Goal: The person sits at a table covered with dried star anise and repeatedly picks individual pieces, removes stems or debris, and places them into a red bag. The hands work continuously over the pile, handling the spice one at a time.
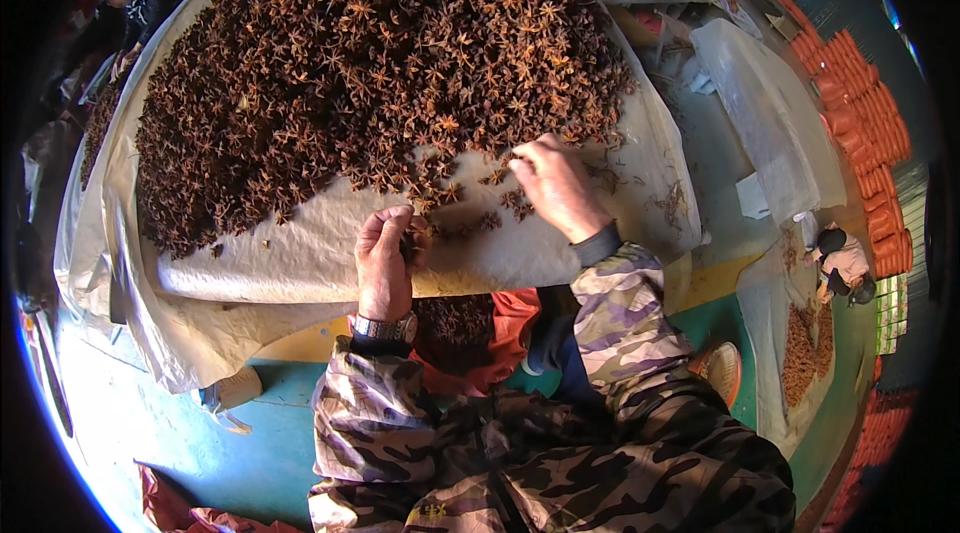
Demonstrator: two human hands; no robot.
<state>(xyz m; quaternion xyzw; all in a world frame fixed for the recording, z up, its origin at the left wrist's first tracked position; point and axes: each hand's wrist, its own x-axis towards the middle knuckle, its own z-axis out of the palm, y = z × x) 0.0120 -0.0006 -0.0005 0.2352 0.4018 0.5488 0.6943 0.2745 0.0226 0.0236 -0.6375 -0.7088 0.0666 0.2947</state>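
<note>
A large heap of dried star anise (375, 67) covers most of the pale sheet (255, 263) spread over a raised surface before me. My left hand (384, 251), with a watch at the wrist, is curled near the sheet's front edge. Dark star anise shows between its thumb and fingers. Farther right, my right hand (559, 188) reaches over the sheet by the heap's near edge. Its thumb and forefinger are close together just above a few loose star anise (516, 203); whether they grip one is hidden. Below the edge, an open red bag (517, 315) contains more star anise.
Stacked orange-red sacks (862, 90) line the right side. There, a person (844, 263) crouches beside a sheet with brown piles (806, 353). Another person (142, 7) is at the upper left. A round basket (721, 371) stands on the floor at my right.
</note>
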